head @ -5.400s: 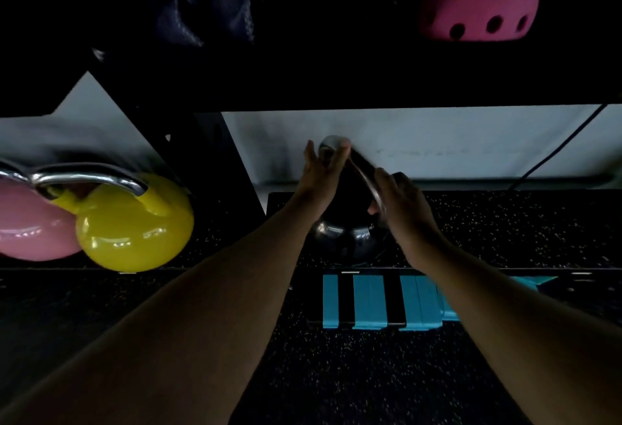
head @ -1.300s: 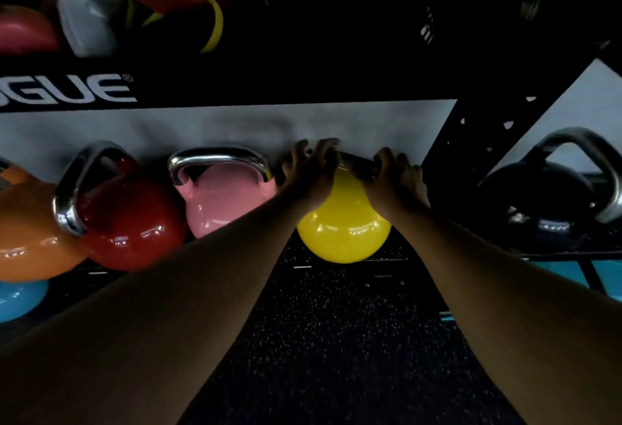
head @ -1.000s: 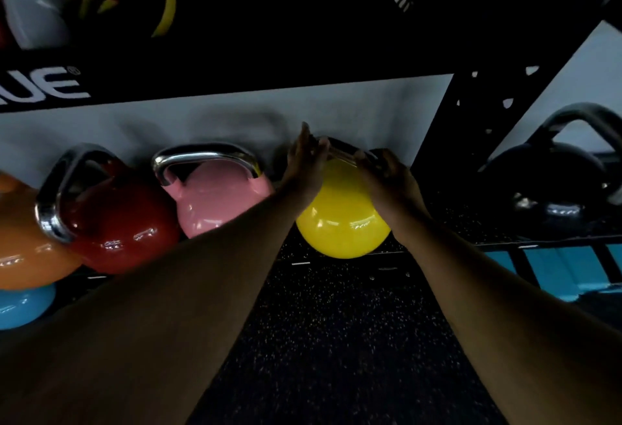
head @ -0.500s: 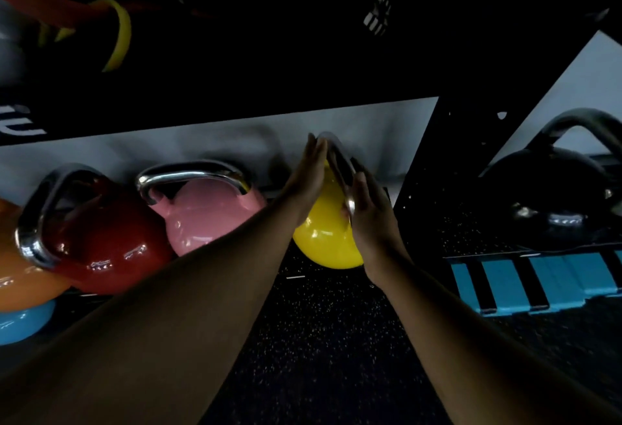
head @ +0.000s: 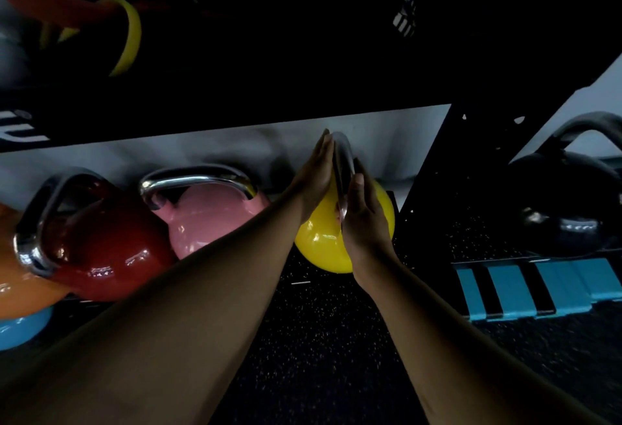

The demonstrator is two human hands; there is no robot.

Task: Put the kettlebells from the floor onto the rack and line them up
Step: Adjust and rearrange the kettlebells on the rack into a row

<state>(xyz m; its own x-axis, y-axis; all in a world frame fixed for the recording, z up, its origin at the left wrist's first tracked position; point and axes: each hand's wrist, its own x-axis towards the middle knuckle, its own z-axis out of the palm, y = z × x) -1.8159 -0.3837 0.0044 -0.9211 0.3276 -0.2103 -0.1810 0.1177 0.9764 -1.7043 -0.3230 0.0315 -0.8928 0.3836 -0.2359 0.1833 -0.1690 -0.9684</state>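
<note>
Since a second ago the yellow kettlebell (head: 323,239) has been turned so its chrome handle (head: 343,168) now faces me edge-on, and my view has drifted left, leaving only a scrap of the white lettering (head: 20,128) on the rack's black upper beam (head: 269,87). I see that beam spanning the top of the view, with a pale wall (head: 202,145) showing beneath it and a perforated black upright (head: 471,162) slanting down on the right. Below, black speckled rubber flooring (head: 330,340) fills the foreground and the same speckled matting lines the low shelf (head: 471,232). On that shelf stand a red kettlebell (head: 107,249) and a pink kettlebell (head: 208,215), touching, with the yellow one just beside the pink; a black kettlebell (head: 565,209) sits beyond the upright. Orange (head: 20,286) and blue (head: 20,327) shapes crowd the left edge. A blue-and-black striped strip (head: 525,286) lies at right. My left hand (head: 316,175) and right hand (head: 363,219) are flat, fingers straight, pressing the handle between their palms. A yellow loop (head: 131,34) hangs above.
</note>
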